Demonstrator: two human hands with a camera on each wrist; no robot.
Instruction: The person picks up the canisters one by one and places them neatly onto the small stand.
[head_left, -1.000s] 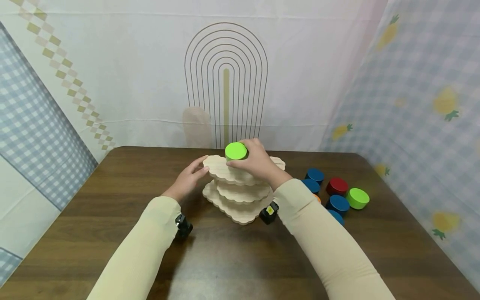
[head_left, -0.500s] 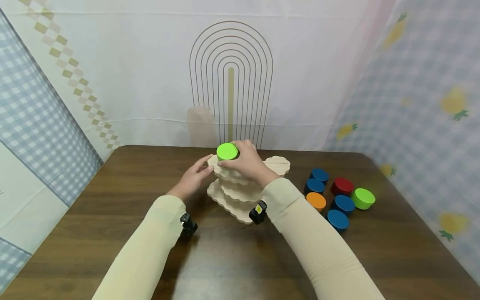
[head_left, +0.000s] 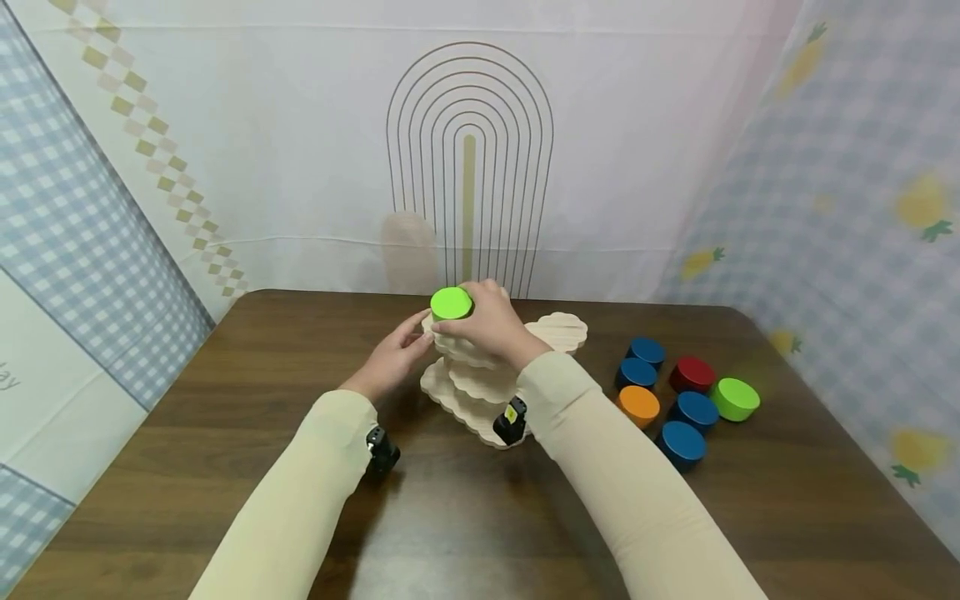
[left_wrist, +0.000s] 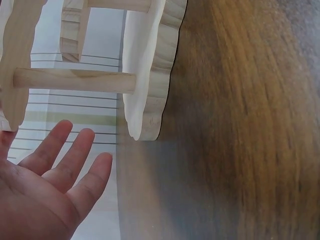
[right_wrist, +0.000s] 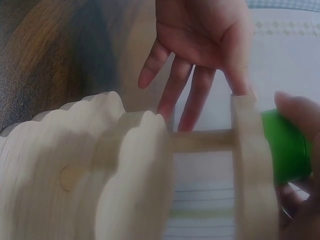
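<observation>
A pale tiered wooden stand [head_left: 480, 383] with scalloped edges rises from the table, its tiers joined by round posts [left_wrist: 75, 80]. My left hand [head_left: 393, 358] holds the top tier's left edge between thumb and index finger; its other fingers [left_wrist: 75, 162] extend loosely below that tier. My right hand [head_left: 495, 321] grips a bright green cylindrical block [head_left: 451, 303] at the left end of the top tier. From the side, in the right wrist view, the block [right_wrist: 287, 147] sits right against that tier's upper face, fingers around it. My right hand and sleeve hide part of the stand.
At the right of the brown table [head_left: 247, 500] stand more cylinders: several blue ones [head_left: 682, 442], a red one [head_left: 692, 373], an orange one [head_left: 638, 404] and a green one [head_left: 736, 398]. A patterned cloth [head_left: 315, 150] hangs behind the table's back edge.
My right hand has carried the green block leftward along the top tier to its left end. The left hand stays at the stand's edge. The whole view has shifted slightly.
</observation>
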